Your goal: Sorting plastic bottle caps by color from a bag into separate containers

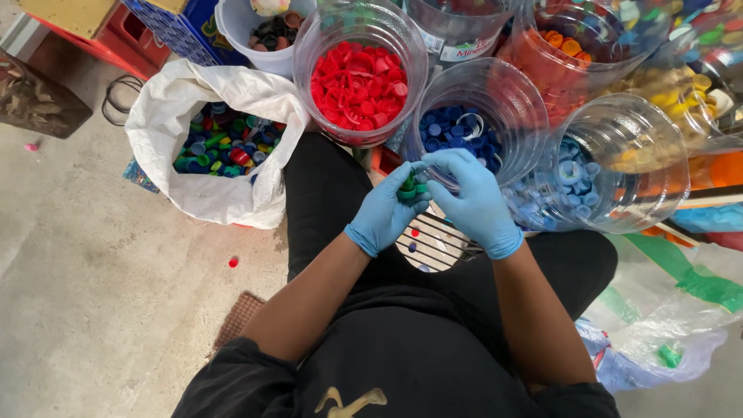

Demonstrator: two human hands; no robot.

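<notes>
Both gloved hands together over lap: left hand [385, 215] clamped on green caps [410, 186], right hand [474, 203] fingertips pinching at them, just below dark-blue-cap jar [474, 128]

sack [166, 116] L of knee | jars [360, 77] ahead in row | caps [412, 186] btwn hands, over lap

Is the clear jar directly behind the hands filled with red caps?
No, the clear jar just behind the left hand and right hand holds dark blue caps; the red caps fill the jar to its left.
</notes>
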